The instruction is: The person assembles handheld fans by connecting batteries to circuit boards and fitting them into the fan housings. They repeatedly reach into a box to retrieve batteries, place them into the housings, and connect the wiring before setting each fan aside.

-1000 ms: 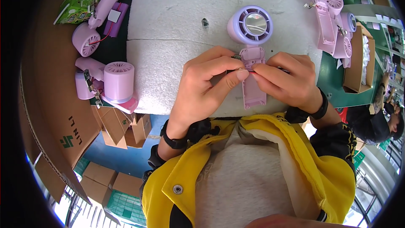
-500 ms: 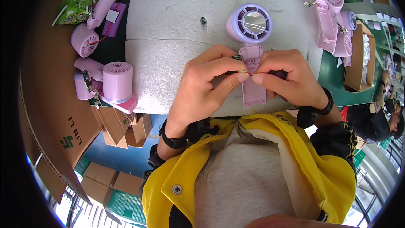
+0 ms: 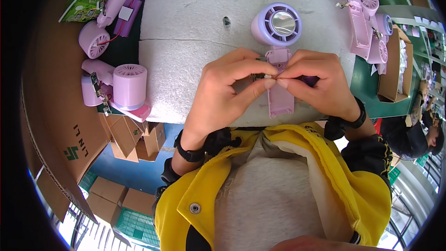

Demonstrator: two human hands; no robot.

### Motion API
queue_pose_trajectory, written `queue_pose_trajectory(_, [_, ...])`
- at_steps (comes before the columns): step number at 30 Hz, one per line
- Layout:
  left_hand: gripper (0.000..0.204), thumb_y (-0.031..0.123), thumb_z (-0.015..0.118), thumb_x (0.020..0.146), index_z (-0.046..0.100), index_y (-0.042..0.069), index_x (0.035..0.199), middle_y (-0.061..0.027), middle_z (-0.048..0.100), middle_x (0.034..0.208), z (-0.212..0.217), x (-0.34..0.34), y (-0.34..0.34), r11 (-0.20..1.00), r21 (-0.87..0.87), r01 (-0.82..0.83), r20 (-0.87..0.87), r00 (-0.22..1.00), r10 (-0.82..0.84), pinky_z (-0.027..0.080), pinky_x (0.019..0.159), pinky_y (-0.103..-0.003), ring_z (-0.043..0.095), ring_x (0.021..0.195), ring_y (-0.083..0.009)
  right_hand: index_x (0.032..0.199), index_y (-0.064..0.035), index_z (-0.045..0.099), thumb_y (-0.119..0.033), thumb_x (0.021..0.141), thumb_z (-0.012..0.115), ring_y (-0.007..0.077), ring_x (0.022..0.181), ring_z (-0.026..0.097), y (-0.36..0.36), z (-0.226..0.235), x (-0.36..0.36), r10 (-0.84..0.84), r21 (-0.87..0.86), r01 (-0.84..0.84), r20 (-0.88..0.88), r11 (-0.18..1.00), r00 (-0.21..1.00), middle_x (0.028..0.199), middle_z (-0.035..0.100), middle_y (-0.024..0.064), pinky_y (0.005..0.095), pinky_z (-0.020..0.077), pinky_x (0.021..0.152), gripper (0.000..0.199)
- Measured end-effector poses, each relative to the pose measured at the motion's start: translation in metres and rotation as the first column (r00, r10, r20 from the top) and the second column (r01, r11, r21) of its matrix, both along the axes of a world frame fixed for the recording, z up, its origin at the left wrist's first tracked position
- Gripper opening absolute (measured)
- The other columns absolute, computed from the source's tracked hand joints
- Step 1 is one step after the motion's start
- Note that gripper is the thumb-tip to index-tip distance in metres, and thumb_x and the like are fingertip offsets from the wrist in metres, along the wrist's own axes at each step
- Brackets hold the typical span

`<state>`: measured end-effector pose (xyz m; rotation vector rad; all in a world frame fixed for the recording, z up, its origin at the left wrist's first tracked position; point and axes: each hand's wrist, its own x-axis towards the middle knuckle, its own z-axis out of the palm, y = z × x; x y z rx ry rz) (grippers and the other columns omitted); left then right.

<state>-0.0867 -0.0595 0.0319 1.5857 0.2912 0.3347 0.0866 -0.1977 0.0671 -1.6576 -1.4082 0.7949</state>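
A small green circuit board (image 3: pixel 258 77) with a tiny white connector is pinched in my left hand (image 3: pixel 218 95). Opposite it, my right hand (image 3: pixel 325 83) pinches the end of a thin wire, and its fingertips nearly meet the left ones. A dark purple battery pack (image 3: pixel 310 80) shows partly inside the curled right fingers. Beneath both hands lies the open pink handle shell (image 3: pixel 281 102) of a handheld fan, pointing toward me. Its round lilac fan head (image 3: pixel 277 24) has a mirror-like centre and lies beyond the hands. My fingers hide the exact joint of wire and connector.
A white foam mat (image 3: pixel 186 60) covers the table. More pink fan parts (image 3: pixel 130 86) with circuit boards lie at the left, beside a purple battery (image 3: pixel 127 17) and green packet (image 3: pixel 86 2). Pink fan shells (image 3: pixel 360 28) and a cardboard box (image 3: pixel 395 67) stand at the right.
Both hands stay together over the handle with their fingertips pinched. The board has tilted slightly, and the red wire that showed between the fingertips is less visible.
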Motion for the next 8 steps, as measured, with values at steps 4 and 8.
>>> queue_pose_trajectory(4, [0.034,-0.011,0.070,0.079,0.070,0.003,0.109,-0.0094,0.066,0.100,-0.0029,0.0012,0.0022,0.996,-0.086,-0.008,0.047,0.999,0.012,0.054,0.072,-0.027,0.065,0.085,-0.0184,0.091,-0.0001,0.072,0.004,0.079,0.073,0.0141,0.066,0.062,0.0002,-0.0036,0.0043,0.014,-0.038,-0.017,-0.067,0.999,0.998,0.083,0.066,0.0076,0.0257,0.0463,0.056,0.013])
queue_pose_trajectory(8, [0.038,-0.009,0.073,0.077,0.069,0.003,0.113,-0.0113,0.067,0.103,-0.0030,-0.0010,0.0011,0.988,-0.153,-0.010,-0.023,1.000,0.006,0.054,0.069,-0.025,0.066,0.081,-0.0191,0.093,-0.0009,0.074,0.005,0.081,0.071,0.0167,0.068,0.064,-0.0008,-0.0060,0.0102,0.097,-0.009,-0.098,-0.087,0.995,0.992,0.091,0.069,0.0082,0.0248,0.0482,0.058,0.014])
